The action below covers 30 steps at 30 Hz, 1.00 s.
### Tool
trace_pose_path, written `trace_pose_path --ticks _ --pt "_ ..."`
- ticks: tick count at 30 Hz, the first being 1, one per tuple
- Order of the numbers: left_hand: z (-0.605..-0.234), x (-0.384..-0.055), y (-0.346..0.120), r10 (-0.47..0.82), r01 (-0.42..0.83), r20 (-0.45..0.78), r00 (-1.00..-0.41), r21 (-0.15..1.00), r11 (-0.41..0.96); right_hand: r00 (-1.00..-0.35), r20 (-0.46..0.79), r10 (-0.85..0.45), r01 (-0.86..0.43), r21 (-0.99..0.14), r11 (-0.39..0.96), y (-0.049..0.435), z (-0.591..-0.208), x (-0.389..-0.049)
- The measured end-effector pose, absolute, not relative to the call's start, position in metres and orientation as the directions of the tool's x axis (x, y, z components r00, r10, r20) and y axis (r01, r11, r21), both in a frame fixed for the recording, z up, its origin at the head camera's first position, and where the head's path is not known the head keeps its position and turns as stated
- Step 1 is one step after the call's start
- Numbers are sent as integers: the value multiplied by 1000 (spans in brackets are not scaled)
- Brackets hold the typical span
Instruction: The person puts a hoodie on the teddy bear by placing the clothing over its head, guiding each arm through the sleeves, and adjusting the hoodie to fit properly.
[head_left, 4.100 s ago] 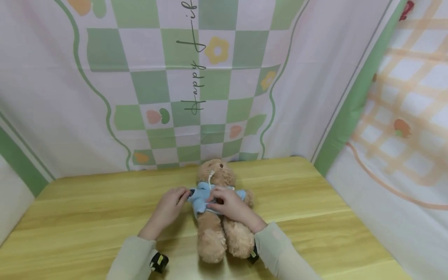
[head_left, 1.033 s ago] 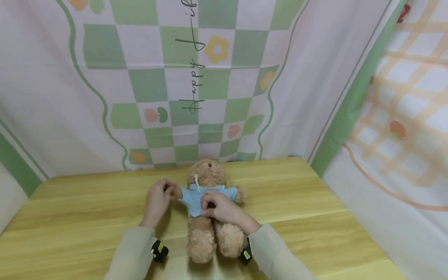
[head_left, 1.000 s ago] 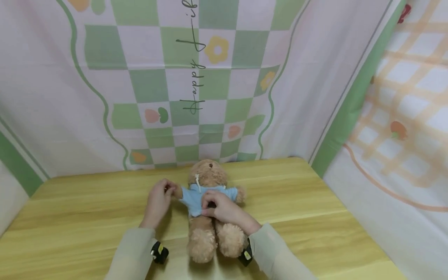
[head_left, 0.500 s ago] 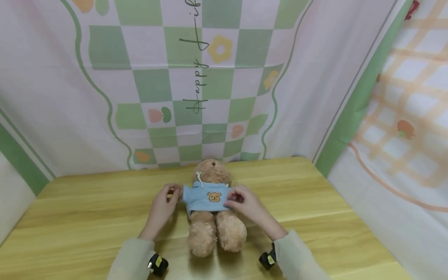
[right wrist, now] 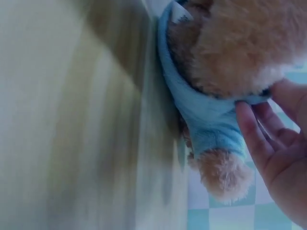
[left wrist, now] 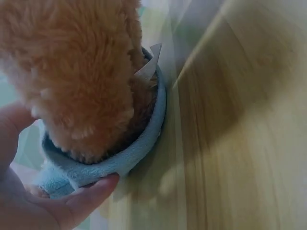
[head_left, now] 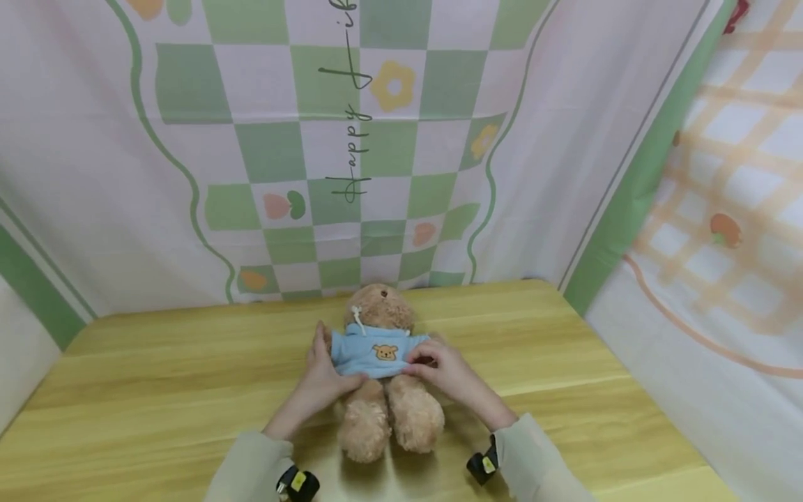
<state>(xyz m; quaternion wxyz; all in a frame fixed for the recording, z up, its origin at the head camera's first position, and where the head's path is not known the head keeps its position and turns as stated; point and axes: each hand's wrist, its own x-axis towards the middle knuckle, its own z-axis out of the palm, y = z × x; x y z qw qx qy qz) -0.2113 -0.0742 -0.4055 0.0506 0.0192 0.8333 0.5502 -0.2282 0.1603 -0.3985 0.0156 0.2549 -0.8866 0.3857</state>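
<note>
A light brown teddy bear lies on its back, feet toward me, in a light blue sweatshirt with a bear-face patch and white drawstring. My left hand spreads along the garment's left side, thumb reaching to the hem by the leg. In the left wrist view a finger rests against the outside of the hem. My right hand pinches the hem's right side between thumb and fingers. A white tag shows inside the hem in the right wrist view. The bear's right-side arm is mostly hidden by my right hand in the head view.
The bear lies on a yellow wood-grain table, near its back edge. A checkered green and white curtain hangs behind it. A peach-checked cloth hangs at the right. Black wrist cameras sit at both sleeves.
My right hand has moved from the middle of the sweatshirt to its right side, uncovering the patch. The left hand has left the bear's arm and spread beside the hem. The sweatshirt lies smoother.
</note>
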Motion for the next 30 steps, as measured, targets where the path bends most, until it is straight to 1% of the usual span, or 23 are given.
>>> trace_pose_path --ticks 4,8,12,16,20,22,25,30 --pt "-406 -211 -73 100 -7 -50 -994 920 391 -906 206 -371 -402 -697 594 154 -393 -236" --pt "-406 -209 -74 101 8 -35 -994 919 394 -925 224 -307 -375 -669 642 141 -384 -250" --pt "-403 -205 -73 108 28 -16 -994 919 393 -907 208 -366 -414 -594 690 131 -382 -262" --pt "-399 -199 -70 134 13 -42 -990 923 384 -891 203 -407 -448 -545 709 127 -383 -266" --pt "-396 -194 -66 154 4 -62 -986 919 395 -876 262 -406 -483 -497 721 125 -382 -266" --pt "-397 -193 -65 146 17 -45 -988 917 398 -869 304 -390 -493 -469 732 123 -380 -267" --pt "-400 -191 -65 119 35 -16 -993 911 411 -882 313 -352 -467 -489 737 121 -378 -269" --pt "-401 -186 -65 84 28 -15 -996 873 487 -923 208 -325 -379 -652 657 125 -382 -273"
